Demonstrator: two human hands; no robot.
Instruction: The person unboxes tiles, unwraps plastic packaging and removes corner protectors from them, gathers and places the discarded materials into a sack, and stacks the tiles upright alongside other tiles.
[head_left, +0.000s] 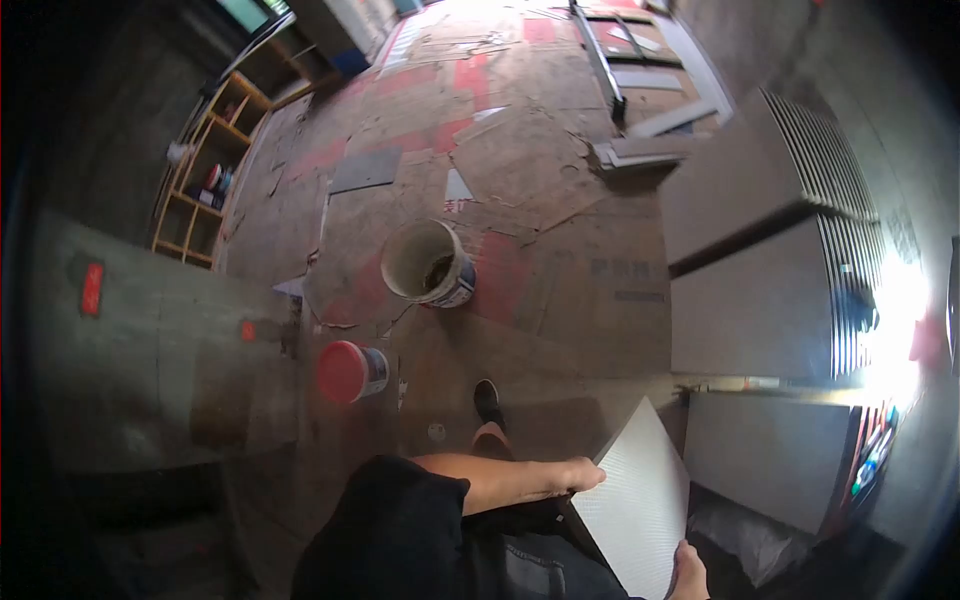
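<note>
The left hand (585, 475) grips one edge of the pale, finely ribbed, flat tile (635, 500) and the right hand (690, 572) clasps the opposite edge, holding it tilted in front of the body beside the stacked large grey slabs (750, 312). Such a tile probably handles best with even pressure from both sides, its corners kept off the slabs, and slow steps that clear the red-lidded white plastic tub (345, 372) and open white plastic bucket (425, 265).
</note>
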